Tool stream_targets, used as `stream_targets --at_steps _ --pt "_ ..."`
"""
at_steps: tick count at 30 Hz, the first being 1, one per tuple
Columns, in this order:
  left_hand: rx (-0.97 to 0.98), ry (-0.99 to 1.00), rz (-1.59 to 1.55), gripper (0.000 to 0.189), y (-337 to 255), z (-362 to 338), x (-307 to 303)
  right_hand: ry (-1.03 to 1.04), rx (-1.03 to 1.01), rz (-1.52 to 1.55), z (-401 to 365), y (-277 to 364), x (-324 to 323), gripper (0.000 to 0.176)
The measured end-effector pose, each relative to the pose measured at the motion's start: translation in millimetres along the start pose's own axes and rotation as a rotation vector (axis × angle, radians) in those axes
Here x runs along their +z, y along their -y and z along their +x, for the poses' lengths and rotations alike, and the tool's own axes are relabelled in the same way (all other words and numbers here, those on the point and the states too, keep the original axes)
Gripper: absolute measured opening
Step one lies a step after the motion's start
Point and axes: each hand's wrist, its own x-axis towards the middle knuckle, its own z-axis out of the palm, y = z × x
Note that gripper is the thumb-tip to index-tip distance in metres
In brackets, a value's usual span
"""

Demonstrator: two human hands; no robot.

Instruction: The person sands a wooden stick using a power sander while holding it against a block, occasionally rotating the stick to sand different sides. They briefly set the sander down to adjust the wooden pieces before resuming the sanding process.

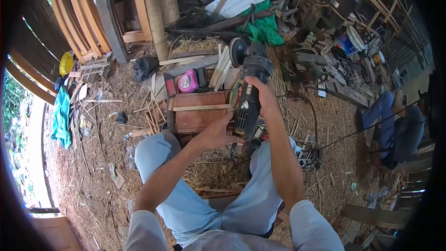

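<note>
An angle grinder (251, 95) with a round disc (238, 52) at its head is gripped around its dark body by my right hand (264, 96). The disc end points away from me, over the wood strips. My left hand (214, 132) has its fingers apart, close beside the tail end of the grinder and over the near edge of a reddish wooden board (197, 120). Across that board lies a thin pale wood strip (204, 108). A pink tape measure (188, 82) rests just beyond the board, on the left.
Several pale wood strips (221, 69) lie past the board. Wood shavings (107, 158) cover the ground. A dark cable (316, 121) runs along the right. Another person (402, 130) sits at the far right. Wooden frames (76, 14) lean at the back left.
</note>
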Motion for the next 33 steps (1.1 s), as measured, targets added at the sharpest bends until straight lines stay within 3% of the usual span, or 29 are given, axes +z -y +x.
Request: stream_targets --at_steps 2,6,9,11,14,18,21,23,24,26,27,29,33 --pt "-0.038 0.058 -0.180 0.086 4 -1 3 0.006 0.027 -0.004 -1 0 -1 0.030" --pt "0.026 0.038 -0.229 0.085 9 0 11 0.021 0.032 -0.030 -2 0 -3 0.029" --pt "0.026 0.034 -0.201 0.087 13 2 13 0.021 0.025 -0.064 -5 5 1 0.029" --pt "0.068 -0.018 -0.017 0.088 26 2 18 0.011 0.027 -0.081 -8 4 0 0.029" --pt "-0.003 0.022 -0.031 0.092 28 3 20 -0.019 0.019 -0.151 -6 1 1 0.031" --pt "0.046 0.006 -0.008 0.098 40 7 24 -0.015 0.010 -0.157 -3 -3 1 0.031" --pt "0.013 -0.029 0.060 0.107 42 9 27 -0.020 -0.110 -0.354 -3 -10 -2 0.045" --pt "-0.020 0.155 -0.006 0.118 36 2 9 -0.056 -0.052 -0.281 -9 -7 4 0.048" --pt "-0.023 0.155 0.000 0.118 28 0 13 -0.054 -0.054 -0.274 -10 -8 3 0.048" --pt "-0.029 -0.080 0.111 0.119 9 -1 30 -0.061 -0.070 -0.343 -9 -10 1 0.050" --pt "-0.027 -0.084 0.112 0.119 10 4 36 -0.056 -0.072 -0.344 -11 -9 3 0.050" --pt "-0.065 -0.226 -0.072 0.117 14 11 47 -0.025 -0.082 -0.386 -19 -3 5 0.049" --pt "-0.125 -0.188 -0.218 0.112 4 5 42 0.052 -0.031 -0.312 -34 10 7 0.048"
